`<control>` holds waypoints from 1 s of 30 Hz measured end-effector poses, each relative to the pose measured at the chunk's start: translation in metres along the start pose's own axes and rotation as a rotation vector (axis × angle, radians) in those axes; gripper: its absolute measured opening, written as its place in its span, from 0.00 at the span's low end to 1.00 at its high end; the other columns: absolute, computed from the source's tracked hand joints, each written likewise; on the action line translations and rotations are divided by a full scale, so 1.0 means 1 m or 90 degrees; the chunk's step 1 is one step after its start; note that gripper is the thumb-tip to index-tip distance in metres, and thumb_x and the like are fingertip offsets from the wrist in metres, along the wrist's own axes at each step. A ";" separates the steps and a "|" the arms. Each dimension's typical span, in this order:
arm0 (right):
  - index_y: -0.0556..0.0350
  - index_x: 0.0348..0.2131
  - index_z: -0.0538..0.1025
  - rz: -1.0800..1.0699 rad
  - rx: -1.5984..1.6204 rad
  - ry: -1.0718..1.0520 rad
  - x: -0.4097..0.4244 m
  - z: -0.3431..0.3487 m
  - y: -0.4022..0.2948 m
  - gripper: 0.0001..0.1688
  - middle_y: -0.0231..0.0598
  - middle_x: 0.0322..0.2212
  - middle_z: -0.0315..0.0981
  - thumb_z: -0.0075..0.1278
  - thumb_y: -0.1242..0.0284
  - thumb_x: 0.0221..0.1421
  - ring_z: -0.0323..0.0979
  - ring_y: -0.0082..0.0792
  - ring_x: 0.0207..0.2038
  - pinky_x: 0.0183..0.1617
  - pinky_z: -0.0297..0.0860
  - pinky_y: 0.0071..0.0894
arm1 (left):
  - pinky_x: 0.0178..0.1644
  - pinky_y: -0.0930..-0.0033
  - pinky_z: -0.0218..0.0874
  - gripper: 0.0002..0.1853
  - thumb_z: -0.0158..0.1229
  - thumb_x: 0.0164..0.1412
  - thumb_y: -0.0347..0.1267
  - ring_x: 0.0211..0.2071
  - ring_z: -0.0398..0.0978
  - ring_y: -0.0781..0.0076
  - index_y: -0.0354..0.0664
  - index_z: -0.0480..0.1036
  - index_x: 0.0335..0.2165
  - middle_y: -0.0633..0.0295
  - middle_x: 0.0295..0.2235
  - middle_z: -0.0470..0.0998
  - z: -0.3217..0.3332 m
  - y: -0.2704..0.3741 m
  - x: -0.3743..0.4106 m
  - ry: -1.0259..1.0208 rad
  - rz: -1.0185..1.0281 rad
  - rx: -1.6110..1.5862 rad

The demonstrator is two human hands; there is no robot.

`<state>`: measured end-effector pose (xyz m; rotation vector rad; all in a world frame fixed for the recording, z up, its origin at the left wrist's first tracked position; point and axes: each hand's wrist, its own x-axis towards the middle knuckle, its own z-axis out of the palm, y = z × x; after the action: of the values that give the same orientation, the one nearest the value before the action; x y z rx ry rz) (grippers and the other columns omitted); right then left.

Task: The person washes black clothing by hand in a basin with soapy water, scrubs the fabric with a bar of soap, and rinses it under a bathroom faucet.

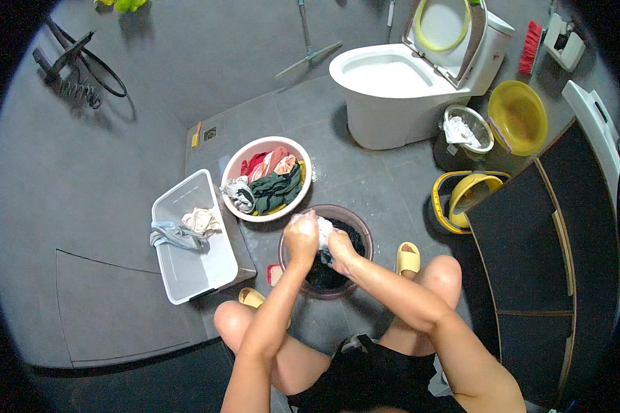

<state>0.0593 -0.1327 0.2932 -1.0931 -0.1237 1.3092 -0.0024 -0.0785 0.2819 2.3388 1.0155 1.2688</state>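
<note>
My left hand (302, 238) and my right hand (342, 250) grip a sudsy wet cloth (324, 233), white with foam and dark at its lower end. Both are over a brownish plastic basin (368, 238) on the floor between my feet. Dark wet fabric (324, 273) lies in that basin. By its left rim is a red-edged soap box (274, 275) with a pale block in it. Ahead and to the left stands a pink-white basin (266, 218) of clothes, with red, dark green and grey pieces (276, 188) heaped inside.
A clear plastic bin (196, 279) at left holds a blue-grey cloth (178, 236) and a cream one (202, 221). A toilet (387, 121) stands ahead, beside a waste bin (467, 137). To the right are a yellow-rimmed bucket (436, 201) and a dark cabinet (522, 248).
</note>
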 end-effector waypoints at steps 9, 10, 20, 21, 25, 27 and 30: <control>0.56 0.27 0.72 -0.045 -0.054 0.061 0.003 -0.014 0.006 0.15 0.33 0.25 0.70 0.41 0.64 0.53 0.66 0.23 0.27 0.35 0.63 0.26 | 0.21 0.59 0.59 0.11 0.53 0.44 0.28 0.16 0.67 0.56 0.39 0.66 0.10 0.54 0.12 0.67 0.003 0.010 -0.005 -0.041 0.091 -0.007; 0.58 0.29 0.72 0.037 -0.126 0.054 -0.002 -0.009 -0.002 0.15 0.32 0.26 0.70 0.40 0.65 0.53 0.66 0.22 0.29 0.36 0.62 0.23 | 0.23 0.60 0.59 0.11 0.53 0.47 0.29 0.17 0.67 0.55 0.37 0.67 0.13 0.53 0.13 0.68 -0.001 -0.007 0.002 -0.078 0.078 0.085; 0.61 0.35 0.68 0.046 0.060 -0.153 0.004 -0.018 -0.035 0.22 0.37 0.31 0.69 0.38 0.58 0.54 0.66 0.27 0.33 0.42 0.61 0.24 | 0.40 0.74 0.59 0.24 0.61 0.41 0.40 0.33 0.69 0.76 0.38 0.67 0.37 0.62 0.30 0.72 -0.030 -0.014 0.018 -0.336 -0.245 -0.398; 0.60 0.36 0.69 -0.064 0.009 -0.154 -0.004 -0.010 -0.035 0.22 0.35 0.30 0.68 0.39 0.59 0.54 0.65 0.24 0.33 0.42 0.60 0.22 | 0.39 0.74 0.59 0.23 0.61 0.42 0.39 0.32 0.68 0.76 0.38 0.67 0.36 0.62 0.29 0.72 -0.029 -0.014 0.016 -0.301 -0.268 -0.387; 0.61 0.38 0.68 -0.287 -0.310 0.036 0.000 -0.024 -0.021 0.22 0.37 0.34 0.67 0.39 0.60 0.54 0.63 0.27 0.37 0.45 0.58 0.24 | 0.34 0.77 0.57 0.17 0.57 0.47 0.38 0.27 0.65 0.79 0.37 0.68 0.33 0.65 0.26 0.71 -0.019 -0.009 0.012 -0.131 -0.363 -0.432; 0.61 0.39 0.68 -0.312 -0.389 0.026 0.007 -0.036 -0.006 0.23 0.41 0.37 0.67 0.40 0.59 0.53 0.63 0.32 0.40 0.47 0.57 0.27 | 0.33 0.76 0.59 0.16 0.54 0.49 0.37 0.27 0.66 0.79 0.38 0.67 0.35 0.66 0.25 0.71 -0.021 -0.019 0.019 -0.074 -0.527 -0.648; 0.62 0.39 0.68 -0.214 -0.510 -0.196 0.020 -0.054 0.005 0.28 0.47 0.39 0.66 0.42 0.54 0.50 0.61 0.36 0.45 0.51 0.54 0.30 | 0.33 0.68 0.65 0.18 0.49 0.51 0.43 0.28 0.73 0.68 0.42 0.67 0.36 0.60 0.31 0.73 -0.029 -0.028 0.027 -0.137 -0.714 -0.917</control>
<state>0.0964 -0.1477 0.2514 -1.4382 -1.0889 1.1223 -0.0291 -0.0419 0.2995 0.5732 0.6765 0.7196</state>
